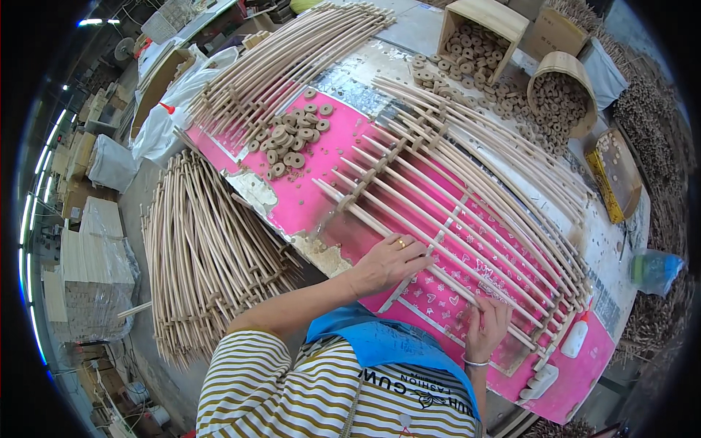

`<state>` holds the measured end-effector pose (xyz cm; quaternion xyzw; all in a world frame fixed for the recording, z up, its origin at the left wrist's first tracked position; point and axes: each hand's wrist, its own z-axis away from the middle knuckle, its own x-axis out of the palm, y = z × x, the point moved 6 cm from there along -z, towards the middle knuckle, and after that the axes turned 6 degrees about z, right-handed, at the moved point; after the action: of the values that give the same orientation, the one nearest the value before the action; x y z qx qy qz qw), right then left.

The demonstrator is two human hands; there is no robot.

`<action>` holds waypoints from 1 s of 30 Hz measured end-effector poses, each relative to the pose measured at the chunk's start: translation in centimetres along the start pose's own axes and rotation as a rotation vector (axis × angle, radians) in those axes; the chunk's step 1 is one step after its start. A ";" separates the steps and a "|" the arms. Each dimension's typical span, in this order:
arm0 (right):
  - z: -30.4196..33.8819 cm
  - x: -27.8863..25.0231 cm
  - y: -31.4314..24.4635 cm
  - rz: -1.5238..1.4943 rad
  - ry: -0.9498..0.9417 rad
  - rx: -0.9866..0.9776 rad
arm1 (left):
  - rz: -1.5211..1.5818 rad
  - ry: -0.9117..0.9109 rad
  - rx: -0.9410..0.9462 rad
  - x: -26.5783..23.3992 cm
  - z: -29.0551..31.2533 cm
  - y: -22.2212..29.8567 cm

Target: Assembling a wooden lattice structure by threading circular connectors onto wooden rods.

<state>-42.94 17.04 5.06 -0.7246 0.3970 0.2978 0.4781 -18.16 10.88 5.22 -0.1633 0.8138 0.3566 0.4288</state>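
Observation:
My left hand (pixel 394 261), wearing a ring, is closed around the nearest wooden rod (pixel 365 217). My right hand (pixel 488 328), with a bracelet at the wrist, has its curled fingers on the same rod farther right; part of the grip is hidden. This rod lies in front of a row of similar rods (pixel 438 223) on the pink tabletop. Round wooden discs (pixel 358 188) sit on the rods near both ends. A white bottle with a red tip (pixel 575 339) lies beyond my right hand, by the rod ends.
A pile of loose holed discs (pixel 292 139) lies ahead on the pink sheet. Bundled rods stand at the left (pixel 212 255) and lie at the far left (pixel 292 58). A tipped wooden box (pixel 485 16) and a tipped tub (pixel 558 62) spill discs. A shallow tray (pixel 610 179) stands far right.

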 end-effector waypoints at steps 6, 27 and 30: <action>-0.8 -0.4 0.9 0.021 0.010 0.028 | 0.034 -0.007 0.059 1.8 -1.6 -0.6; -1.7 0.3 2.3 0.029 -0.133 -0.011 | 0.059 -0.199 0.034 3.1 -2.7 -2.2; -1.7 1.0 2.4 -0.016 -0.164 0.008 | 0.110 -0.220 0.017 3.3 -2.1 -2.5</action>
<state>-44.42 14.67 3.78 -0.6989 0.3520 0.3507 0.5144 -19.84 7.74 2.24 -0.0746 0.7724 0.3885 0.4969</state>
